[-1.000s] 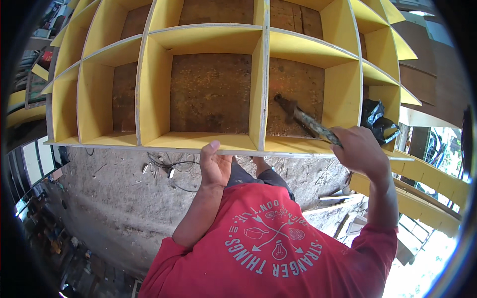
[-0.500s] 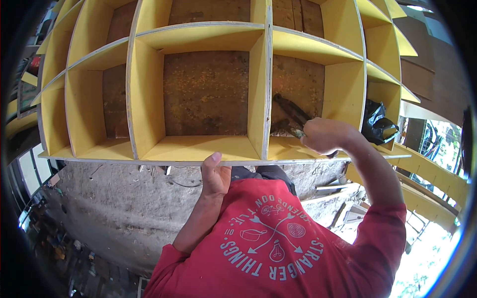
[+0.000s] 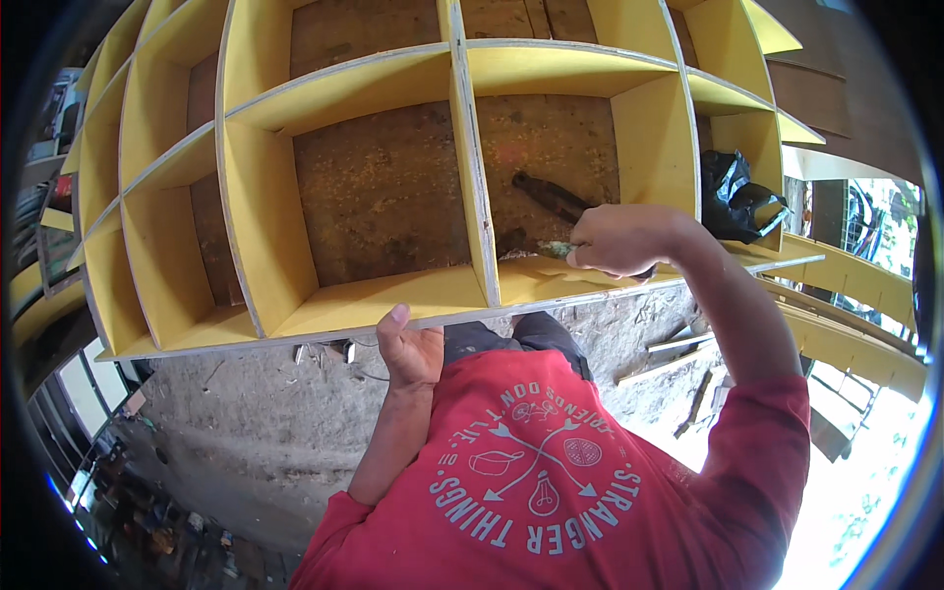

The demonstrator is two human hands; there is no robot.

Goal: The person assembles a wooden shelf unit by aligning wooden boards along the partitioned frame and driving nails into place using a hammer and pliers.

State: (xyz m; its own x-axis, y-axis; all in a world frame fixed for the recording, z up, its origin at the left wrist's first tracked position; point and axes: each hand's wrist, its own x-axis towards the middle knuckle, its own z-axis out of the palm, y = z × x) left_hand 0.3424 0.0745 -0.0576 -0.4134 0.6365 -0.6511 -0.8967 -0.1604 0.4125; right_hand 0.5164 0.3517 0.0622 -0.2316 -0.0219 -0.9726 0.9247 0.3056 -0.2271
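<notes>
A large yellow wooden shelf unit (image 3: 379, 298), divided into box-shaped compartments with brown backs, lies in front of me. My left hand (image 3: 410, 346) grips its near edge, thumb up over the rim; the other fingers are hidden behind the board. Reaching into a near compartment right of the middle, my right hand (image 3: 621, 239) is closed around a dark tool (image 3: 553, 195). One long dark arm of it points up and left over the brown back. A worn greenish part shows beside my knuckles, and a dark end sticks out below the fist. Its exact kind is unclear.
A black plastic bag (image 3: 739, 202) sits in the compartment at the right. Yellow boards (image 3: 855, 285) stand beyond it. Below the unit lies rough grey ground (image 3: 256, 413) with scattered scraps at the left and strips of wood (image 3: 678, 354) at the right.
The shelf unit sits further left and slightly tilted in view. My right hand, with the dark tool, has shifted a little to the right within the compartment. My left hand keeps its grip.
</notes>
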